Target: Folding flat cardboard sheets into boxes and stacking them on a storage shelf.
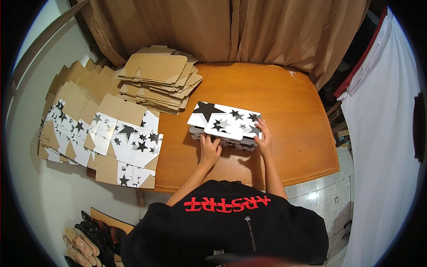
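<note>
A white cardboard box (pixel 233 115) printed with black and grey stars rests on the wooden table in front of me. Its lid is partly lowered, and a dark gap runs beneath the lid's front edge. My left hand (pixel 210 150) is at the front of the box, its fingers bent against the wall and the gap, fingertips partly hidden. At the right end, my right hand (pixel 264 141) grips the box, with fingers up along the lid's corner and the thumb on the front side.
The wooden table (pixel 267 89) has a stack of folded brown cardboard (pixel 153 66) at its back left. Flat star-printed box blanks (pixel 138 142) overlap at the left edge. Brown curtains (pixel 178 26) hang behind; a white cloth (pixel 382 111) hangs right. Sandals (pixel 82 242) sit lower left.
</note>
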### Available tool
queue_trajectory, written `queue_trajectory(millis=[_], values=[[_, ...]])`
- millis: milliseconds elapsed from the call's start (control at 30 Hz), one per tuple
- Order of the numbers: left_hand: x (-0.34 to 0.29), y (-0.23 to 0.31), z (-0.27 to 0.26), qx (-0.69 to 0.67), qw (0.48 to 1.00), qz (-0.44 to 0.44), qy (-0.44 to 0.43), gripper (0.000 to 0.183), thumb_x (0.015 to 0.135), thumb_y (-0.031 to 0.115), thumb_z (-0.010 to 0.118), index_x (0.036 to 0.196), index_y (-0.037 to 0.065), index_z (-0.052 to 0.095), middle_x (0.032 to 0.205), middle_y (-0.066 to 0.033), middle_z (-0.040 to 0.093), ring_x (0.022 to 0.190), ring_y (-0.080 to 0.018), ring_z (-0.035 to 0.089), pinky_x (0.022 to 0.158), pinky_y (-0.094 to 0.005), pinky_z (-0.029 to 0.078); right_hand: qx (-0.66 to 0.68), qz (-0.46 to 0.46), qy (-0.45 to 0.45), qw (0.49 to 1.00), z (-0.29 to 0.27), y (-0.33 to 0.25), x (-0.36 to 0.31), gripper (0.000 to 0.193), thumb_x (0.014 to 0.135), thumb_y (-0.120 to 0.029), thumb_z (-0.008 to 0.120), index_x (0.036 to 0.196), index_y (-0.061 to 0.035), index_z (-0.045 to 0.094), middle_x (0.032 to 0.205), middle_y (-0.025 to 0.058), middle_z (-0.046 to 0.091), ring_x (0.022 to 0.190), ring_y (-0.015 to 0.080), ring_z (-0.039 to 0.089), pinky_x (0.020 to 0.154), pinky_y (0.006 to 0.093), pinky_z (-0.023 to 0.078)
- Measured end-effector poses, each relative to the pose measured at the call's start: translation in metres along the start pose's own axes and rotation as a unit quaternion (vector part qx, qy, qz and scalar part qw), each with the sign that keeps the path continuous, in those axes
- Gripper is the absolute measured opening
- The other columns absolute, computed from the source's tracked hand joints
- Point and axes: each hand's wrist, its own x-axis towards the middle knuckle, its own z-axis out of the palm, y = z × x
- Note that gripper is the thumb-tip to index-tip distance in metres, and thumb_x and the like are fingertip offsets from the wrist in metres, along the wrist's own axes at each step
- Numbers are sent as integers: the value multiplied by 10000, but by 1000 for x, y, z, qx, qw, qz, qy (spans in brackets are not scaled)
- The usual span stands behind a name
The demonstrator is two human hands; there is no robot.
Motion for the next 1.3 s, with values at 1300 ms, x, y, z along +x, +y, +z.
queue_trajectory(millis=[1300], values=[[30,-29,-23,53,996,-72,31,287,825,249,609,1110,229,626,1345,5,416,1315,-329,207,1026,-599,69,-321,-68,56,943,53,-12,-17,350,702,-223,699,1032,-116,655,1218,192,489,1177,415,354,1006,501,261]])
